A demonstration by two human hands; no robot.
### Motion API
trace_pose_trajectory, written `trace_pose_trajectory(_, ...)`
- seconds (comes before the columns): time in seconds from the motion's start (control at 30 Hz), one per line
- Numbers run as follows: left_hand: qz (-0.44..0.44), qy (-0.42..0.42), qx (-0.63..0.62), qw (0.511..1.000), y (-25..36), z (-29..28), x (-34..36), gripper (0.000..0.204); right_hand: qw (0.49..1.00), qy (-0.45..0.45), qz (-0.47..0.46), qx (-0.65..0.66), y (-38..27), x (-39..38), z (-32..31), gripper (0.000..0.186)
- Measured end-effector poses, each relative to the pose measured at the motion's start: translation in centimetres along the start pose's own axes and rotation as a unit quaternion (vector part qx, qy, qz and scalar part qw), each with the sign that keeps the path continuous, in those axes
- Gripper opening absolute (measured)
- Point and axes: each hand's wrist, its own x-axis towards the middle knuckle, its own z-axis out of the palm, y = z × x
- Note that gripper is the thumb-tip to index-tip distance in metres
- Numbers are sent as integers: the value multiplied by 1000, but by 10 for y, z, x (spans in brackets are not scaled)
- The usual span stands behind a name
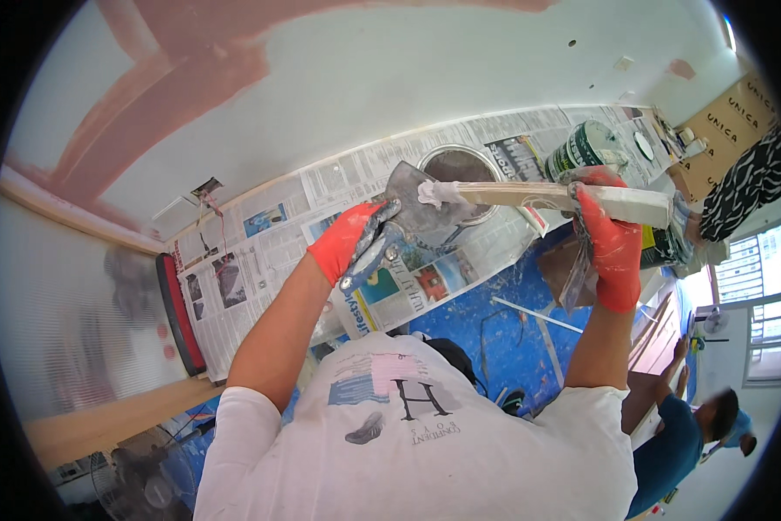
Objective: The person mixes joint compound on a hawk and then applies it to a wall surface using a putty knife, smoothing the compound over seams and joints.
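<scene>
My left hand (349, 236), in a red and grey work glove, is closed round a wide metal scraper (408, 207). Its broad grey blade points away from me to the upper right. In a matching glove, my right hand (612, 239) grips a long pale wooden stick (529, 196). A lump of whitish paste (440, 193) clings to the stick's far end and lies against the scraper blade. Just behind the blade stands an open round can (460, 160) with greyish stuff inside, partly hidden by blade and stick. Something clear and plastic-like hangs below my right hand.
Newspaper (282, 195) covers the long surface along the wall. A green and white bucket (588, 148) stands to the right, near cardboard (720, 130). Blue sheeting (520, 347) covers the floor. A fan (143, 482) is lower left. Other people (694, 434) are lower right.
</scene>
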Motion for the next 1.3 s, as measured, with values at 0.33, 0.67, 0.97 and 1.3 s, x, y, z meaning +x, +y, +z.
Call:
trace_pose_trajectory(0.33, 30, 19, 6, 999, -10, -2, 6, 34, 1000, -19, -14, -9, -9, -1, -6, 38)
trace_pose_trajectory(0.67, 84, -10, 113, 990, -16, -18, 7, 34, 966, 232, -15, 111, -41, 12, -27, 40)
trace_pose_trajectory(0.97, 269, 151, 330, 892, 28, 0, -73, 39, 991, -55, 82, -86, 97, 32, 44, 33)
trace_pose_trajectory(1.3, 257, 292, -60, 919, -68, -132, -129, 37, 736, -18, 602, 309, 227, -167, 38, 63)
